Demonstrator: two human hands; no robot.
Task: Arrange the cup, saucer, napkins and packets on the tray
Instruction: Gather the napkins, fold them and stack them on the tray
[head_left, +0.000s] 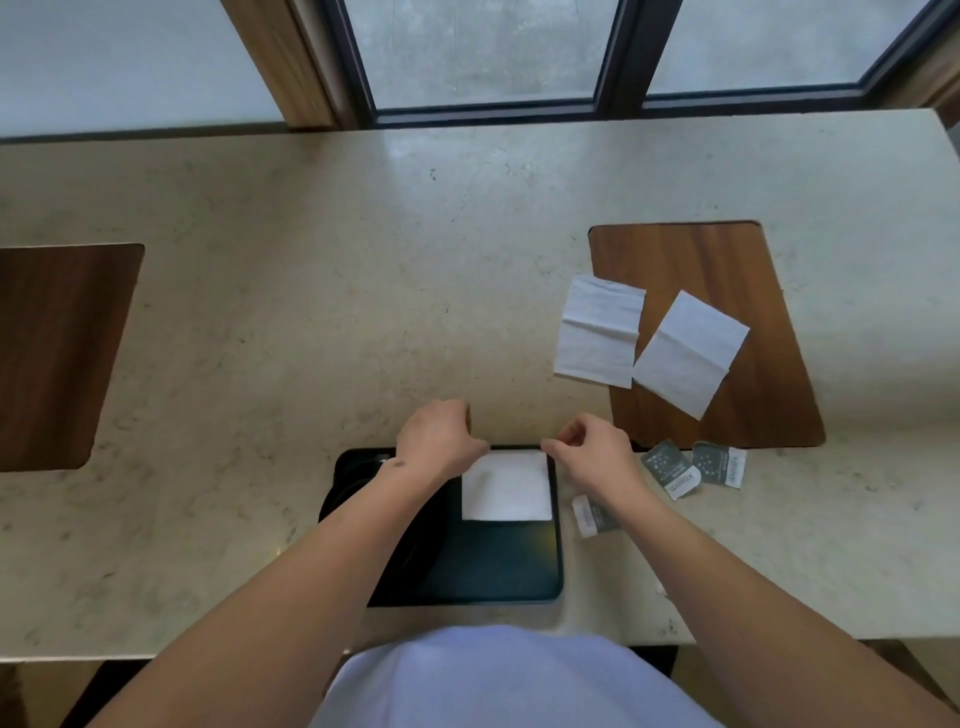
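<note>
Nearest us, a black tray (498, 571) sits on the stone counter (311, 286). In its far right corner lies one white napkin (506, 486), flat, folded. Left part of the tray holds something dark and round under our left forearm; we cannot tell if it is the saucer or cup. Our left hand (436, 441) pinches the napkin's far left corner, our right hand (592, 449) pinches the far right corner, fingers closed on the paper. Just right of the tray, on the counter, one packet (595, 515) is partly hidden by our right forearm; two more grey packets (670, 469) (719, 464) lie further right. Beyond them, two loose napkins (600, 331) (688, 353) overlap the wooden inlay (696, 249), edges touching. Another wooden inlay (57, 353) sits far left.
</note>
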